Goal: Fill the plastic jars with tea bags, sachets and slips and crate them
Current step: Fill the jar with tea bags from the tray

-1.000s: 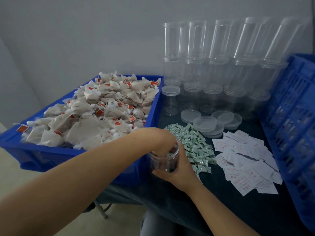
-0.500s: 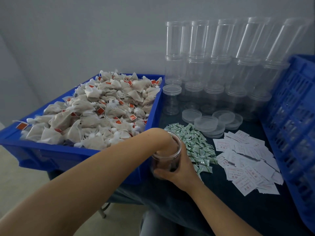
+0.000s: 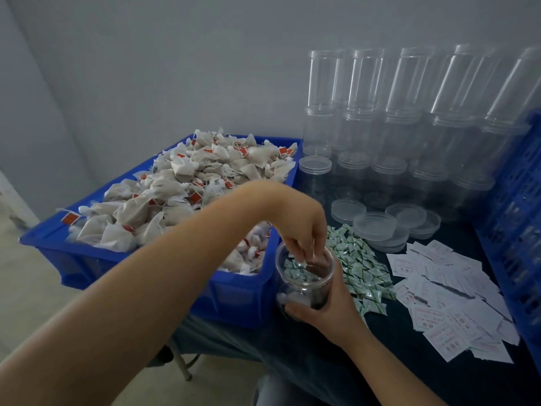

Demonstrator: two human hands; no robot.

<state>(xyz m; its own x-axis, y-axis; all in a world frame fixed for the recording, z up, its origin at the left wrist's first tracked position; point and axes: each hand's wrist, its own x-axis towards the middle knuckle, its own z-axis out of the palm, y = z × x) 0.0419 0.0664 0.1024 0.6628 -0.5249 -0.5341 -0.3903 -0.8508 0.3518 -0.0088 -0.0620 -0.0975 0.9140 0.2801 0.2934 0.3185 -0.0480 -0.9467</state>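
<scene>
Overhead, left hand (image 3: pixel 304 230) fingertips dipping into jar (image 3: pixel 304 284), right hand (image 3: pixel 328 306) gripping it

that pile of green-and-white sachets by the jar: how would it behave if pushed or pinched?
The green-and-white sachets lie as a loose heap of small separate packets, so a push would probably scatter them, not move them as one. They look small and flat, likely light. They look glossy, so maybe slippery to pinch singly beside the jar.

No legible text found. Red print seen on white slips (image 3: pixel 448 300), too small to be read. Green markings noted on sachets (image 3: pixel 360 265), red tags (image 3: pixel 195 197) on tea bags; nothing deciphered.
</scene>
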